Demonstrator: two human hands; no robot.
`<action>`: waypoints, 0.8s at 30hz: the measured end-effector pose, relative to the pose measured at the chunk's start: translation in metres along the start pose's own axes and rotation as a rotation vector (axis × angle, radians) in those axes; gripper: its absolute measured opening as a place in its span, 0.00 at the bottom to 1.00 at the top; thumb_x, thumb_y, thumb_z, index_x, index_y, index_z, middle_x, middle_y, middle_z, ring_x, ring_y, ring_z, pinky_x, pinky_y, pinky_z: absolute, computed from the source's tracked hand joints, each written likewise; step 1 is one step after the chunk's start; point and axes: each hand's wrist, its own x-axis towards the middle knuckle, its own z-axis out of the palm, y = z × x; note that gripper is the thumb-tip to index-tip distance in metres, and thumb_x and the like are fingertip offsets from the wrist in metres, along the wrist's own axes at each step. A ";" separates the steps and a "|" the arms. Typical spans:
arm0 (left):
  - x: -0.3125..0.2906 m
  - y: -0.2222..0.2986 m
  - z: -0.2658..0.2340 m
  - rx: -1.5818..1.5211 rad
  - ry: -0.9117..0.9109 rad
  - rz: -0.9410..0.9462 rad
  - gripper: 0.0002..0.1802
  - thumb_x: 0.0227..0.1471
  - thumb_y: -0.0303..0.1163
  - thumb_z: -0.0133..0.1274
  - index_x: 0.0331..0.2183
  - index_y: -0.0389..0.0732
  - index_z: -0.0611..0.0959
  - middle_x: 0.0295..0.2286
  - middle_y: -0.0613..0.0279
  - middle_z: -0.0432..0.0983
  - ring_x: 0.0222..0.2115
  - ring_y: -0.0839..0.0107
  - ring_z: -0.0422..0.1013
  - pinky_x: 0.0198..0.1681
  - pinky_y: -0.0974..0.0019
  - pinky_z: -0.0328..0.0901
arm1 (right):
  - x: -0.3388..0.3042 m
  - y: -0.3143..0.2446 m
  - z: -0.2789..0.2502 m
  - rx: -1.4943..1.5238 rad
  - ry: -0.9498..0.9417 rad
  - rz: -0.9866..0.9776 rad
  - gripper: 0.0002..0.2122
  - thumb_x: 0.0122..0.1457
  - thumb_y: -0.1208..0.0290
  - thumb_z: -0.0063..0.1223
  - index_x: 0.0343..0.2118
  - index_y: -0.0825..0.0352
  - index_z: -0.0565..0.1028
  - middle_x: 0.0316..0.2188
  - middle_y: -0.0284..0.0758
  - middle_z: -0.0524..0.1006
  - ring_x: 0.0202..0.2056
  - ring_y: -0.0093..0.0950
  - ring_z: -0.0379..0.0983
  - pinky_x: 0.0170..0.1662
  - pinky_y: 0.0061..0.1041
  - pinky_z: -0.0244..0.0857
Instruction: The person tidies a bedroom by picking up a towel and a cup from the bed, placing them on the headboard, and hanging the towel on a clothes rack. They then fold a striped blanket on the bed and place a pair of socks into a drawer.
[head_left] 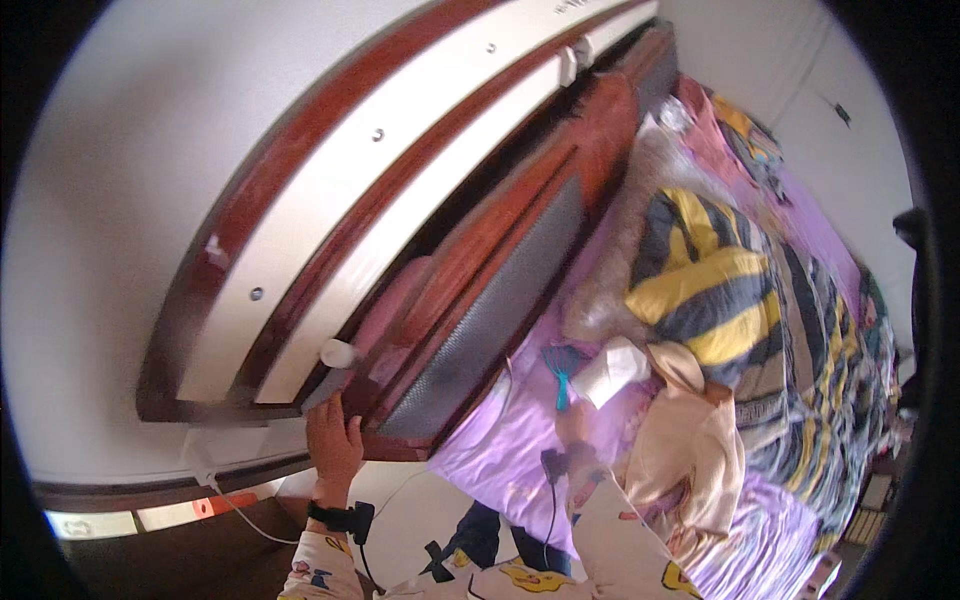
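Left hand (333,440): fingers pressed on the headboard (480,300) corner, grasping nothing.
Right hand (572,425): beside headboard, gripping white cloth (610,372).
Bed (510,430): purple sheet.

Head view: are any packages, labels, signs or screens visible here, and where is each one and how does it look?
Label: a pale rectangular patch with dark print on the striped blanket, right of centre.
Small strip: orange-red, on the pale ledge low at left, below the headboard; whether it is a label I cannot tell.
No packages, signs or screens show.
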 end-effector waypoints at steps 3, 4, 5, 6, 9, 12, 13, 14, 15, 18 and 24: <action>0.001 0.001 -0.002 -0.028 -0.028 -0.052 0.27 0.44 0.34 0.53 0.47 0.34 0.68 0.40 0.47 0.67 0.42 0.51 0.63 0.45 0.53 0.59 | -0.003 -0.013 -0.009 -0.121 -0.046 -0.077 0.19 0.49 0.60 0.52 0.36 0.73 0.71 0.36 0.49 0.74 0.41 0.46 0.70 0.43 0.41 0.64; 0.001 0.001 -0.002 -0.005 -0.004 -0.026 0.27 0.43 0.33 0.54 0.47 0.35 0.69 0.39 0.48 0.67 0.41 0.51 0.63 0.44 0.54 0.60 | -0.006 -0.015 -0.011 -0.168 -0.023 -0.116 0.18 0.48 0.62 0.54 0.35 0.73 0.70 0.33 0.47 0.75 0.37 0.44 0.72 0.40 0.38 0.66; 0.001 0.001 -0.003 0.003 0.004 -0.020 0.27 0.43 0.33 0.54 0.47 0.35 0.69 0.39 0.49 0.67 0.41 0.51 0.63 0.44 0.54 0.60 | -0.007 -0.018 -0.011 -0.155 -0.087 -0.125 0.17 0.48 0.63 0.54 0.34 0.72 0.70 0.31 0.45 0.76 0.33 0.40 0.74 0.36 0.36 0.67; 0.002 0.001 -0.003 0.002 0.006 -0.018 0.27 0.43 0.33 0.54 0.47 0.35 0.69 0.39 0.49 0.67 0.41 0.52 0.63 0.43 0.54 0.60 | -0.009 -0.020 -0.010 0.032 -0.145 -0.125 0.15 0.48 0.65 0.55 0.33 0.72 0.70 0.29 0.44 0.77 0.30 0.36 0.75 0.33 0.33 0.69; 0.002 0.001 -0.004 -0.008 -0.013 -0.039 0.27 0.43 0.34 0.54 0.46 0.35 0.69 0.38 0.49 0.68 0.40 0.52 0.64 0.42 0.54 0.60 | -0.020 -0.029 -0.017 0.867 -0.312 0.018 0.08 0.55 0.68 0.49 0.30 0.69 0.68 0.22 0.35 0.76 0.18 0.21 0.71 0.21 0.20 0.64; 0.001 0.001 -0.004 -0.029 -0.012 -0.048 0.26 0.44 0.35 0.53 0.46 0.35 0.69 0.37 0.50 0.68 0.39 0.53 0.64 0.41 0.54 0.60 | -0.026 -0.061 -0.054 1.023 -0.183 -0.169 0.08 0.59 0.67 0.45 0.31 0.67 0.67 0.19 0.33 0.73 0.17 0.19 0.66 0.20 0.18 0.61; 0.001 0.000 -0.004 -0.043 -0.018 -0.059 0.26 0.44 0.35 0.53 0.46 0.36 0.69 0.37 0.50 0.68 0.39 0.53 0.64 0.41 0.54 0.60 | -0.022 -0.080 -0.074 1.011 -0.124 -0.203 0.08 0.59 0.67 0.44 0.30 0.67 0.67 0.18 0.32 0.72 0.17 0.18 0.65 0.20 0.18 0.61; 0.001 0.000 -0.004 -0.039 0.005 -0.042 0.26 0.45 0.35 0.53 0.46 0.36 0.69 0.37 0.51 0.68 0.39 0.53 0.64 0.41 0.54 0.60 | -0.016 -0.102 -0.097 1.017 -0.078 -0.232 0.10 0.60 0.65 0.42 0.28 0.66 0.67 0.17 0.30 0.69 0.17 0.18 0.64 0.20 0.18 0.59; 0.000 -0.001 -0.003 -0.041 0.017 -0.036 0.26 0.45 0.36 0.53 0.46 0.36 0.69 0.37 0.51 0.68 0.39 0.53 0.65 0.41 0.54 0.60 | -0.010 -0.124 -0.125 0.527 0.125 -0.424 0.12 0.61 0.63 0.41 0.26 0.66 0.67 0.16 0.29 0.67 0.17 0.17 0.63 0.19 0.18 0.57; 0.000 -0.002 -0.002 -0.039 0.030 -0.036 0.25 0.45 0.37 0.52 0.46 0.36 0.70 0.37 0.52 0.68 0.38 0.54 0.65 0.40 0.55 0.61 | 0.012 -0.203 -0.184 0.923 -0.112 -0.585 0.13 0.61 0.62 0.40 0.25 0.65 0.69 0.15 0.27 0.66 0.15 0.17 0.60 0.18 0.18 0.54; 0.001 -0.002 -0.002 -0.049 0.046 -0.028 0.25 0.46 0.38 0.51 0.45 0.36 0.70 0.37 0.51 0.69 0.39 0.53 0.65 0.41 0.54 0.61 | 0.032 -0.319 -0.214 1.016 -0.352 -0.417 0.13 0.59 0.58 0.44 0.35 0.64 0.72 0.15 0.26 0.65 0.17 0.17 0.61 0.19 0.17 0.55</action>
